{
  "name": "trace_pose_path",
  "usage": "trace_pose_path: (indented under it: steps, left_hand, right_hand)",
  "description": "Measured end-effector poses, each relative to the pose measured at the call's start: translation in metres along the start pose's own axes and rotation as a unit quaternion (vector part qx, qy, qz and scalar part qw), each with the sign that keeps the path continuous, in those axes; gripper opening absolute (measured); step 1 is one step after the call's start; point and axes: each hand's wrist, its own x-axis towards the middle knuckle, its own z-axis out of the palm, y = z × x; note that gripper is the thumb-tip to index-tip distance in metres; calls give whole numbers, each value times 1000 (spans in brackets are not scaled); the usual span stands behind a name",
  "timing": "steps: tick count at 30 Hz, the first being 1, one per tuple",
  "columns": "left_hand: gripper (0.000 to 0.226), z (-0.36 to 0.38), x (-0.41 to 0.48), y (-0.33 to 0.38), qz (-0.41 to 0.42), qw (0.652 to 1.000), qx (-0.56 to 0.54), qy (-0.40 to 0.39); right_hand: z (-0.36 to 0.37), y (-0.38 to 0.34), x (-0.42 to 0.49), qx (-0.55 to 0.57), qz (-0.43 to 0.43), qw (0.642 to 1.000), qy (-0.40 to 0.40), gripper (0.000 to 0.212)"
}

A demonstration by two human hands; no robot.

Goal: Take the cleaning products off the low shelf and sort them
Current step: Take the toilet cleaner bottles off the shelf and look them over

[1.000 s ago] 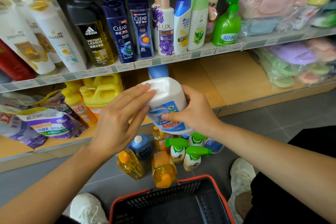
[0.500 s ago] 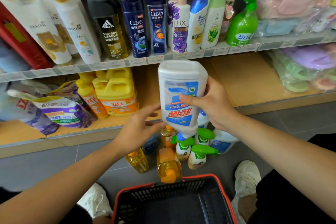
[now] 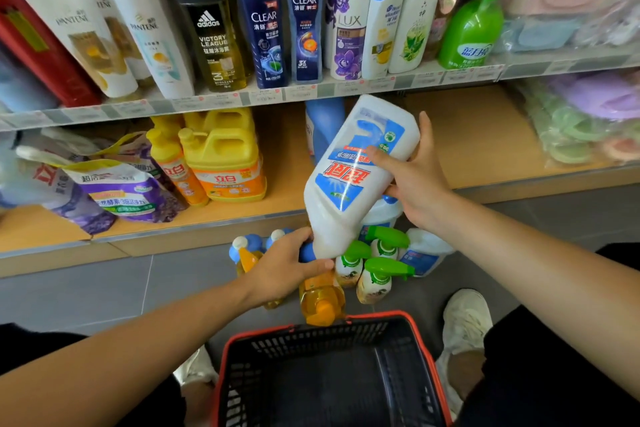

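arms (image 3: 519,239) bare as far up as shows; black legwear (image 3: 540,374) (trousers or shorts, hard to tell) over the thighs, and white trainers (image 3: 465,319) on both feet.

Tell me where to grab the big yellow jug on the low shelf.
Probably the moulded handle on top of the yellow jug, reached from the front: it stands upright, the upper shelf overhangs it, and a pump bottle crowds its left.

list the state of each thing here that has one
white plastic bottle with blue label: inverted, tilted, capped, held
left hand: grips its cap end
right hand: grips its body
yellow plastic jug: upright on low shelf, capped
black basket with red rim: upright on floor
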Motion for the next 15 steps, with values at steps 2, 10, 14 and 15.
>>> trace_pose_path:
  steps: [2,10,14,15]
  left_hand:
    - [34,-7,-6,3,10,998,24,53]
    - [40,-55,-41,29,83,976,-36,198]
    - [36,-82,-60,42,118,976,-15,184]
    - [34,-87,-64,43,117,975,6,188]
  right_hand:
    - [-7,6,4,-7,19,1000,18,80]
    - [4,38,7,-41,218,975,11,56]
    - [24,58,-3,-115,343,929,-81,60]
    - [28,65,-6,-128,373,913,-101,67]
